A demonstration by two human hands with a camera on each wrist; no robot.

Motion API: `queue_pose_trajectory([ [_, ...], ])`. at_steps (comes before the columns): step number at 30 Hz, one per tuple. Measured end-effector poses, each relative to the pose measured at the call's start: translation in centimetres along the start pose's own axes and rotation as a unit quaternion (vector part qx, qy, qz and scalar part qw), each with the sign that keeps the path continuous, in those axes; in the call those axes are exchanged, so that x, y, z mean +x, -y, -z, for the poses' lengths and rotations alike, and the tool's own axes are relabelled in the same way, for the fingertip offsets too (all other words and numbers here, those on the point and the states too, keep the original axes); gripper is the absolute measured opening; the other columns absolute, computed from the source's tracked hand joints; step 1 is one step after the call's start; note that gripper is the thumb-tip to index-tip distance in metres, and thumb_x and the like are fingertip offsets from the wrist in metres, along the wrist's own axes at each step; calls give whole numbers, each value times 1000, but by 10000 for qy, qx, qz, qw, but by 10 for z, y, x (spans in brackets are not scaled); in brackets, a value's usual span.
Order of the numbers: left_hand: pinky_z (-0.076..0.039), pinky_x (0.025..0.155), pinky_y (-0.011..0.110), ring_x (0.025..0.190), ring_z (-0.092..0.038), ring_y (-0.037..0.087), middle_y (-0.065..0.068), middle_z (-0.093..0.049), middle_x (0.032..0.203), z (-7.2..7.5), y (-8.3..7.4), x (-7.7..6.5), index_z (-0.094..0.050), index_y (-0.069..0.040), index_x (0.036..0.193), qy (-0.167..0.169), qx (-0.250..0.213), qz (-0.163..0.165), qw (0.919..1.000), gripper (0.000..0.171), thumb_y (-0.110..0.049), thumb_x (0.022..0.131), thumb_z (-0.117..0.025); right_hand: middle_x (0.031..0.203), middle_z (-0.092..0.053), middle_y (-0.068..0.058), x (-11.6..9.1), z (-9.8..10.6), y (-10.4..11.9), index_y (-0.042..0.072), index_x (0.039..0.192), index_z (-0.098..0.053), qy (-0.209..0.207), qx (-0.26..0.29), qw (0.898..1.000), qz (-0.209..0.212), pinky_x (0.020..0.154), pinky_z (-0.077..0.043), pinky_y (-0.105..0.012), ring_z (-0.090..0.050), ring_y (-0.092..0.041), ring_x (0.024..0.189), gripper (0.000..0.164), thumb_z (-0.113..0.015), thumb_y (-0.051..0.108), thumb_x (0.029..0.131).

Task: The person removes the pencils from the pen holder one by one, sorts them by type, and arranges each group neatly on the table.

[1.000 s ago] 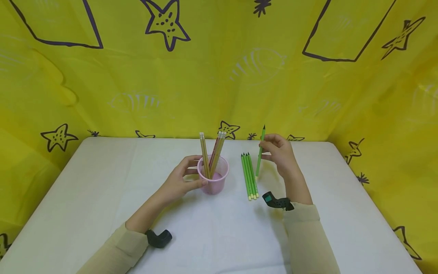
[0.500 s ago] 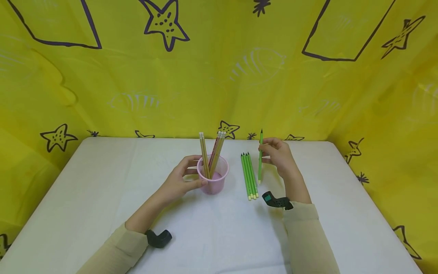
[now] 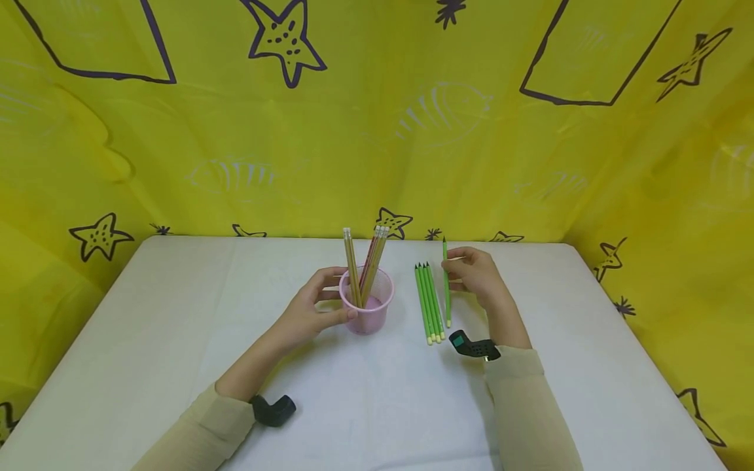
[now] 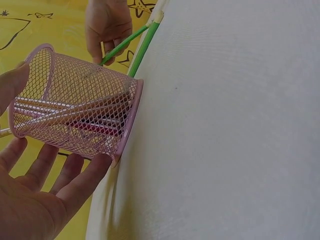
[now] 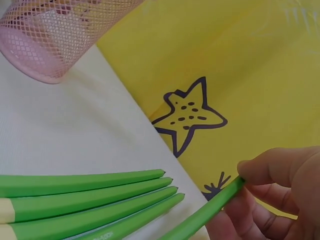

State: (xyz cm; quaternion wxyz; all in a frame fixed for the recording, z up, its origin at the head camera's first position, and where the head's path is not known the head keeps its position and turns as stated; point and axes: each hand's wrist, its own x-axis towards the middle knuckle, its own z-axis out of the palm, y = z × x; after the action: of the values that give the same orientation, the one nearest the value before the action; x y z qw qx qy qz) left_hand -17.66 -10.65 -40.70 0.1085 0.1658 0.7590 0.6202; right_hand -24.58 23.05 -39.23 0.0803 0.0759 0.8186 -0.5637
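A pink mesh pencil cup (image 3: 374, 319) stands on the white table, with several pencils (image 3: 368, 271), gold and dark red, leaning inside it. My left hand (image 3: 309, 307) grips the cup from its left side, thumb at the front and fingers behind; the left wrist view shows the thumb (image 4: 12, 82) and fingers around the mesh. To the right of the cup, my right hand (image 3: 477, 275) pinches a green pencil (image 3: 446, 294) between thumb and fingers, its dark tip pointing away and its pale end low near the table. Several more green pencils (image 3: 430, 304) lie side by side just left of it.
A yellow cloth (image 3: 353, 144) with drawn stars and fish hangs behind and at both sides of the white table (image 3: 330, 418). Each wrist wears a black device, one by the left sleeve (image 3: 273, 411) and one by the right sleeve (image 3: 471, 345).
My right hand has come down and slightly left with the green pencil, bringing it alongside the row of green pencils. The left hand and the cup have stayed in place.
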Motion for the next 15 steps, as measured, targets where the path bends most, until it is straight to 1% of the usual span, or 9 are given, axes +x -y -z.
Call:
queue_pose_trajectory([
  [5, -54, 98, 48, 128, -54, 34, 9, -50, 145, 0, 1, 0, -42, -25, 145, -36, 25, 46, 10000, 73, -20, 84, -82, 112, -62, -15, 1, -3, -4, 1, 133, -54, 140, -156, 9997, -159, 73, -61, -29, -64, -20, 85, 42, -64, 19, 96],
  [12, -53, 98, 49, 129, -54, 34, 8, -50, 145, 0, 1, -1, -42, -26, 145, -16, 17, 14, 10000, 73, -21, 84, -81, 117, -62, -18, 3, -8, -8, 4, 133, -56, 105, -320, 9986, -415, 72, -61, -29, -65, -20, 86, 41, -64, 20, 97],
  [15, -53, 98, 49, 129, -54, 34, 8, -49, 145, 1, 1, -1, -41, -26, 145, -4, 28, 5, 10000, 73, -21, 84, -82, 116, -63, -18, 6, -10, -11, 5, 133, -57, 134, -351, 9983, -453, 71, -61, -29, -65, -19, 84, 40, -64, 20, 97],
])
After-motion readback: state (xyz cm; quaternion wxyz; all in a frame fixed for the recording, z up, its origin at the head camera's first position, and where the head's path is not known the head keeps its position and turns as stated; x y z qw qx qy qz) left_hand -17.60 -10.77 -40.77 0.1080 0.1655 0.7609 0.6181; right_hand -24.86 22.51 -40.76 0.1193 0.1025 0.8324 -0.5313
